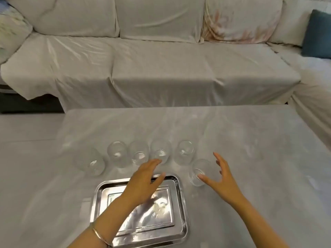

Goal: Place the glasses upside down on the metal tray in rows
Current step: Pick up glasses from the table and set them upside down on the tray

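Several clear glasses stand upright on the grey table, beyond a shiny metal tray that holds nothing. Most stand in a loose row from a left glass to a right glass. One more glass sits nearer, to the right of the tray. My left hand hovers open over the tray's far edge, fingertips close to a middle glass. My right hand is open with fingers spread beside the near glass, thumb tip at its lower side.
A sofa draped in pale cloth runs behind the table and along the right. A blue cushion sits at the far right. A thin bangle circles my left wrist. Grey floor lies to the left.
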A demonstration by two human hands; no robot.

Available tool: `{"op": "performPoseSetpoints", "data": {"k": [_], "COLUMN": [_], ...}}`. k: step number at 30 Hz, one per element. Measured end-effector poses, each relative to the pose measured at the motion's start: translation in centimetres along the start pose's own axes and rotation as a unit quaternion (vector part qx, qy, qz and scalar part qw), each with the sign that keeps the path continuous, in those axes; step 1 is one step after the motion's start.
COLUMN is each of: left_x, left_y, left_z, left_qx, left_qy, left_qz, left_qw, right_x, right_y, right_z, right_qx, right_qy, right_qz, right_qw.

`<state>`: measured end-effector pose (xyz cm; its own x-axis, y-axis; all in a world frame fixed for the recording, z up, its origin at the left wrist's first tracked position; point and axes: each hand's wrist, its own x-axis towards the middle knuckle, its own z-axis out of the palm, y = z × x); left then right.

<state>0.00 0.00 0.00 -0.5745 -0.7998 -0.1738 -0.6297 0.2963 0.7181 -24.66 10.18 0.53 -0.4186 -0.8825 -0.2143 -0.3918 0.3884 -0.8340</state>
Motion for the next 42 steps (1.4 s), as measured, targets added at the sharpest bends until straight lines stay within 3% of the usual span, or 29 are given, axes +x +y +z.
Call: {"op": "performPoseSetpoints", "data": {"k": [5, 10, 16, 18, 21, 26, 30, 34, 42], "left_x": [1.7, 2.3, 2.1, 1.4, -1.2, -4.9, -8.1, -11.2, -14.2], "left_y": [-4.4, -8.1, -8.3, -7.6, -5.4, -1.7, -2.3, -4.2, -6.5], "left_z": [5.2, 8.2, 8.8, 8.4, 7.3, 5.4, 3.3, 0.3, -4.5], "left_qx": [0.072, 0.145, 0.148, 0.12, -0.085, -0.409, -0.523, -0.544, -0.422], "left_qy": [-0.01, 0.042, 0.05, 0.059, 0.054, -0.02, 0.041, 0.118, 0.241], "left_qz": [0.036, 0.049, 0.065, 0.072, 0.041, -0.029, 0.001, 0.026, 0.055], "left_qw": [0.997, 0.987, 0.986, 0.988, 0.994, 0.912, 0.851, 0.83, 0.872], "right_x": [2.4, 3.5, 2.5, 1.5, -0.7, -4.7, -7.3, -9.4, -10.6], "right_y": [4.5, 6.1, 5.4, 4.6, 2.3, -2.8, -4.6, -5.1, -5.7], "right_z": [2.8, 3.7, 4.2, 4.3, 4.3, 6.2, 9.6, 12.8, 18.4], "right_qx": [0.026, -0.02, -0.024, 0.013, 0.106, 0.221, 0.274, 0.26, 0.149], "right_qy": [0.02, 0.081, 0.117, 0.155, 0.174, 0.094, 0.002, -0.072, -0.222], "right_qz": [-0.056, -0.117, -0.137, -0.139, -0.15, -0.186, -0.185, -0.193, -0.164], "right_qw": [0.998, 0.99, 0.983, 0.978, 0.967, 0.953, 0.944, 0.943, 0.95]}}
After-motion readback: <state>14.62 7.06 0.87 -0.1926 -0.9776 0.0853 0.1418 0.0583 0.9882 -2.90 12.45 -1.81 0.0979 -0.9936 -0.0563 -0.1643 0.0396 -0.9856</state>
